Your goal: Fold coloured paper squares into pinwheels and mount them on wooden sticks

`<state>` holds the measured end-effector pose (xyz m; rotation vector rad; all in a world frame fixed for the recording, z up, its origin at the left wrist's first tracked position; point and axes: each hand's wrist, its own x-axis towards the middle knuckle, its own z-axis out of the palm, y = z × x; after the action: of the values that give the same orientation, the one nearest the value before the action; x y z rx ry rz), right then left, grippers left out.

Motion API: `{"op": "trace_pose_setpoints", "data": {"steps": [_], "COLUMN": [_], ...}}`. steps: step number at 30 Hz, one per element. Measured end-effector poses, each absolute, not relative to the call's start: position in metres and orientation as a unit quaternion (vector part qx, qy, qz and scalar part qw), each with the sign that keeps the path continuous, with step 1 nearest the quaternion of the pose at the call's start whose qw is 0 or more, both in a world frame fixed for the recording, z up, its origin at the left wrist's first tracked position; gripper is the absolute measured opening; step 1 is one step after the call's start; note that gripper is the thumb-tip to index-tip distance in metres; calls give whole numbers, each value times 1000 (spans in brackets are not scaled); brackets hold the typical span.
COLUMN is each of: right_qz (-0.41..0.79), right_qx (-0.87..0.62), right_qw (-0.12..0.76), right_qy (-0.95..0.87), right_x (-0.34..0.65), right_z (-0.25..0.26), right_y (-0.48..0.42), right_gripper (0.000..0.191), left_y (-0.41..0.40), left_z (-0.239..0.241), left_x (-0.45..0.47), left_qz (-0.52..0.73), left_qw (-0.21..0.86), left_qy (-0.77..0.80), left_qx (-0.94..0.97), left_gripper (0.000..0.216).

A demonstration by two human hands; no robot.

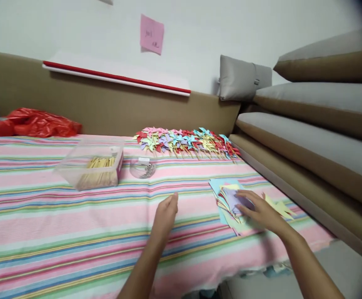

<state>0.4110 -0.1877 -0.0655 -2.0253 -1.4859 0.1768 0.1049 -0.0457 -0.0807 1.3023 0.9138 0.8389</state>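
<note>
Paper stack (231,201) at right, right hand (263,211) nearer: stack lies left of its parted fingers, touching; grip unclear. Left hand (165,214) well apart, half-curled, nothing visible in it.

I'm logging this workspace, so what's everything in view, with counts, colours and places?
Cloth: one, multicoloured stripes, foreground
Box: one, clear, left of centre
Sticks: many, tan, in box
Tub: one, clear, right of box
Metal bits: several, silvery, in tub
Pinwheels: many, multicoloured, at back
Paper sheets: many, multicoloured, stacked right
Cut paper: unclear count, yellow, right of sheets
Bag: one, red, far left
Backrest: one, brown, behind pinwheels
Strip: one, red-white, on backrest
Wall: one, whitish, behind
Note: one, pink, on wall
Strapped cushion: one, grey, back right
Large cushions: three or more, grey-brown, stacked right
Left hand: one, bare, near centre
Right hand: one, bare, at sheets
</note>
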Motion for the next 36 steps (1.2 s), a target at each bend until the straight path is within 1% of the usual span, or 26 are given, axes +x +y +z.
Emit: {"op": "trace_pose_setpoints", "data": {"steps": [3,7,11,17,22,29,34,36], "right_qz": [99,134,160,195,207,222,226,228], "right_qx": [-749,-746,-746,-739,-742,-746,-749,-746], "right_qw": [305,302,313,341,350,364,356,360], "right_qy": [-580,-578,-566,-547,-533,-512,-511,-511], "right_x": [410,415,418,418,424,428,420,418], "right_z": [-77,-81,-82,-84,-91,-98,-94,-93], "right_y": [-191,-197,-201,-203,-203,-198,-198,-199], "right_gripper": [50,54,54,63,63,56,59,57], "left_y": [-52,-60,-62,-62,-63,-66,-65,-64], "left_z": [-80,-79,-82,-82,-79,-80,-77,-76], "left_x": [110,120,129,129,128,131,126,124], "left_qz": [351,328,311,299,303,295,302,307], "left_qw": [612,617,622,628,631,638,639,639], "left_qy": [402,391,390,395,403,390,384,382], "left_qx": [584,600,603,600,590,596,594,592], "left_gripper": [54,52,51,50,51,52,52,52]}}
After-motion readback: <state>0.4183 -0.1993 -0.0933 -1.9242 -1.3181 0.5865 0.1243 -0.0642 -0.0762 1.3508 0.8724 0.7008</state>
